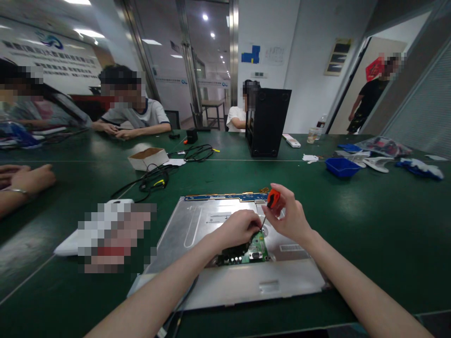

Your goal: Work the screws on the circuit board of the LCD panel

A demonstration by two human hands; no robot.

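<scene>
A silver metal panel lies flat on the green table, with a green circuit board on its middle. My right hand grips a screwdriver by its red and black handle; the thin shaft slants down to the board's upper edge. Beside the shaft tip, my left hand is closed with its fingertips low at the board; whatever they hold is hidden. A blue circuit strip runs along the panel's far edge. Dark cables come out from under my left forearm near the panel's front.
Left of the panel is a white object, partly pixelated. Farther back are an open box, black cables, a black computer case and a blue tray. Other people sit around the table; one hand rests at far left.
</scene>
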